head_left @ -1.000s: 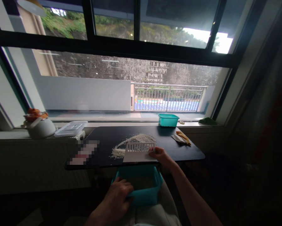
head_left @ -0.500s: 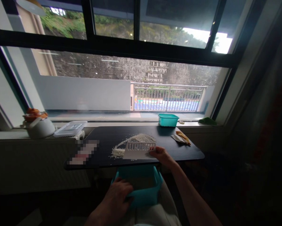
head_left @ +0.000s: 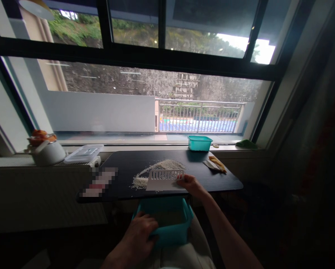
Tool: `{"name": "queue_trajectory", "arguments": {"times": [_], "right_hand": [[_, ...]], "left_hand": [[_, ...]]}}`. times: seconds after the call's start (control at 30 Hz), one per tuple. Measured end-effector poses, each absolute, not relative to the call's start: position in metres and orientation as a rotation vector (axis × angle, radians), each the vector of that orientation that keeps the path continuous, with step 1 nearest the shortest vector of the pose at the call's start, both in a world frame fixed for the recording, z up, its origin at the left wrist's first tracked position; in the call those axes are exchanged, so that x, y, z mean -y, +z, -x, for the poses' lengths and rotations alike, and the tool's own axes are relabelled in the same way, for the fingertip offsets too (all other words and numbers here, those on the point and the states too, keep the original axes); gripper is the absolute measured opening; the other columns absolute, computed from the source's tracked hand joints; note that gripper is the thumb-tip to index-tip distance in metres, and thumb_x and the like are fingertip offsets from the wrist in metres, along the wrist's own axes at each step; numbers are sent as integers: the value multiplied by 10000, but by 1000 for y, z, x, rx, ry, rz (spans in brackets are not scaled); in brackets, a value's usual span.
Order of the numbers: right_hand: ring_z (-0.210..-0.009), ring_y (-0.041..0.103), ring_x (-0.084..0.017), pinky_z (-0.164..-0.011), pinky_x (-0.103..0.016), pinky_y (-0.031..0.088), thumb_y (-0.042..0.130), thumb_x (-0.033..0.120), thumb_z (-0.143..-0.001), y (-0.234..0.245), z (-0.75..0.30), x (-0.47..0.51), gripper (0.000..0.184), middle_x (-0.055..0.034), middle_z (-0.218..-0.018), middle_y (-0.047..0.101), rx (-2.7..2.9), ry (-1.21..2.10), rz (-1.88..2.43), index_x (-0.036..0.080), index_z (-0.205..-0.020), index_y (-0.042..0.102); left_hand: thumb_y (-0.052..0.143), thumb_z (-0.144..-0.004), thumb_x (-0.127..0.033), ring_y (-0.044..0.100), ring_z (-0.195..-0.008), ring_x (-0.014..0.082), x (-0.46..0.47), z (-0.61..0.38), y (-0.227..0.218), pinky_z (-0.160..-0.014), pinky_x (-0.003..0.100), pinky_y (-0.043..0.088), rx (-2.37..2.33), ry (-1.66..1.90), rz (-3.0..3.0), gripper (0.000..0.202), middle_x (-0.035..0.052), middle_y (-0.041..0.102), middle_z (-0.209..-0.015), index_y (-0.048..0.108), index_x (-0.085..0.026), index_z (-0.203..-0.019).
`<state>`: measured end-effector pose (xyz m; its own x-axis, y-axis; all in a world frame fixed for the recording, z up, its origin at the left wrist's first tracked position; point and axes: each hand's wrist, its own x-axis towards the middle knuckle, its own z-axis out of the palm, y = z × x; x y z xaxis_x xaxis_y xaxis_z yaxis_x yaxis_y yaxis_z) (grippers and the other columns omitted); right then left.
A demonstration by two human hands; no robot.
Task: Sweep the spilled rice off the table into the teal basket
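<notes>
My right hand (head_left: 192,185) grips the right end of a white slotted plastic scraper (head_left: 163,184), held upright at the near side of the black table (head_left: 122,160). Behind and left of the scraper lies a spread of small white grains (head_left: 168,163) like rice, with a smaller heap (head_left: 140,182) by its left edge. Below the table's front edge, on my lap, rests a turquoise plastic bin (head_left: 173,235). My left hand (head_left: 143,229) is closed over that bin's left rim. The bin's floor is too dark to tell what it holds.
A second turquoise bin (head_left: 200,143) stands at the table's back edge. Yellow and white packets (head_left: 216,164) lie at the right. On the left, a clear lid (head_left: 84,153) and a pale pot (head_left: 49,152) sit over the radiator. A green cloth (head_left: 246,144) is on the sill.
The scraper and my right hand have shifted very slightly left and toward me. My left hand and the bin on my lap look the same.
</notes>
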<state>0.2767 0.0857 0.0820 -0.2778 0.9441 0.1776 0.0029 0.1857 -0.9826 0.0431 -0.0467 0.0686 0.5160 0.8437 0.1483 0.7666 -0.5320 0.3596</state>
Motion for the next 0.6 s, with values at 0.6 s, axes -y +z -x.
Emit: {"name": "queue_trajectory", "arguments": {"times": [0.6], "right_hand": [[-577,552,-126,-615,-278,437,758,388,-610,75,-275,-93,300,12,-636,656,1529,1257,946,142,-767,693]], "left_hand": [[551,-742,-181,573,-810,168,47,-43,70,-832,314,302,-1360,469,-2499,67,-18,629,-762,553,-198,-677]]}}
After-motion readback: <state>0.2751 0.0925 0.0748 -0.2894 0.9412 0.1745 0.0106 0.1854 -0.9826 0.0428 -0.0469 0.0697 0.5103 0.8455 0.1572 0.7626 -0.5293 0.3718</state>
